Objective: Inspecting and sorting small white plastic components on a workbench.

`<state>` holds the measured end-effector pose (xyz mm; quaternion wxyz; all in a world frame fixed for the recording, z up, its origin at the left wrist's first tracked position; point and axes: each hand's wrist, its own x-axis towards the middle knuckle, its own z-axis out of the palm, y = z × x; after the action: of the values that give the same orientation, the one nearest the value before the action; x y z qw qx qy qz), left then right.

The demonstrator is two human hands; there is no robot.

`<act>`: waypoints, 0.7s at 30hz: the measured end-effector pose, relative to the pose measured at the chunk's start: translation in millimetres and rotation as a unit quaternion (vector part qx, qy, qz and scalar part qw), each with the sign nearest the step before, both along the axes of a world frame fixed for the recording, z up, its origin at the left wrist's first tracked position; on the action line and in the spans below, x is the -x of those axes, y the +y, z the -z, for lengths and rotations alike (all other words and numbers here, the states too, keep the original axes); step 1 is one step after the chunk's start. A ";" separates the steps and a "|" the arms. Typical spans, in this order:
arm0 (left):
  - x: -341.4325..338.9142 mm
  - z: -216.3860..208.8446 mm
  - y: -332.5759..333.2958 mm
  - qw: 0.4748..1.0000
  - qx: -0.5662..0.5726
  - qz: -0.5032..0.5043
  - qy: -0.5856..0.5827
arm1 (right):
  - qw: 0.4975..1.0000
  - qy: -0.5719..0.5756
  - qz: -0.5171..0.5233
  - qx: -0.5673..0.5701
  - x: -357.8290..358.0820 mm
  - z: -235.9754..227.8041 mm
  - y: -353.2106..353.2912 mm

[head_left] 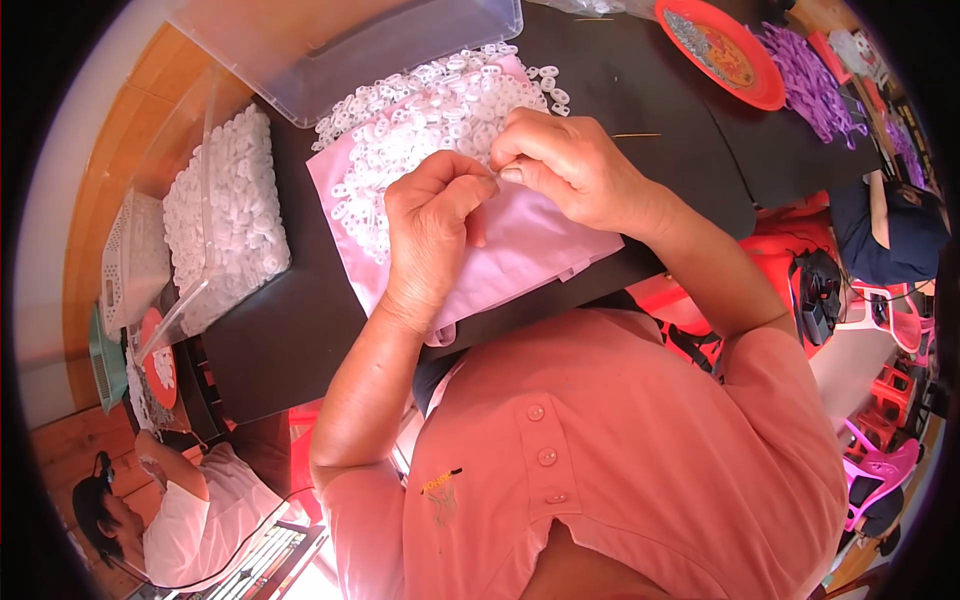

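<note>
Over a pink cloth (530, 240) on the dark table, my two hands meet fingertip to fingertip. My left hand (430, 225) is closed, with its thumb and forefinger pinched together. Facing it, my right hand (585, 170) pinches in the same way, its thumb pointing toward the left fingertips. Whatever lies between the fingers is too small and too covered to make out. Just beyond and to the left of the hands spreads a heap of small white oval plastic pieces with two holes (430, 125), partly on the cloth and partly on the table.
A clear plastic bin (350, 50) stands behind the heap. Another clear bin at left holds many white pieces (230, 200). At far right lie a red plate (770, 95) with small metal bits and a purple bundle (805, 85). Co-workers sit at lower left (210, 510) and right (905, 225).
</note>
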<state>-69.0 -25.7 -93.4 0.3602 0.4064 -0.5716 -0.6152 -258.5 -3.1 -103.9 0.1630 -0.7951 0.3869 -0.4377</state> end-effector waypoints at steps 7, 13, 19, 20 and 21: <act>-5.1 -0.3 -6.0 0.996 -0.074 0.036 0.043 | 0.996 -0.063 -0.003 -0.058 2.6 0.8 -1.9; -4.6 -21.5 -0.7 0.993 0.039 -0.016 0.108 | 0.983 -0.155 0.062 -0.076 12.0 4.6 -11.7; -23.5 -61.2 14.6 0.942 0.241 0.150 0.179 | 0.969 -0.193 0.095 -0.124 17.5 7.3 -14.4; -28.8 -71.0 19.0 0.914 0.288 0.205 0.197 | 0.969 -0.192 0.089 -0.125 16.8 7.8 -14.5; -28.0 -81.5 28.7 0.899 0.291 0.234 0.228 | 0.967 -0.199 0.089 -0.131 16.1 8.2 -14.4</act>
<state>-41.0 3.1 -11.9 0.4290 -0.0135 -0.7057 -0.5637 -274.6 -17.5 -112.1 0.2999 -0.6260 0.4694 -0.5457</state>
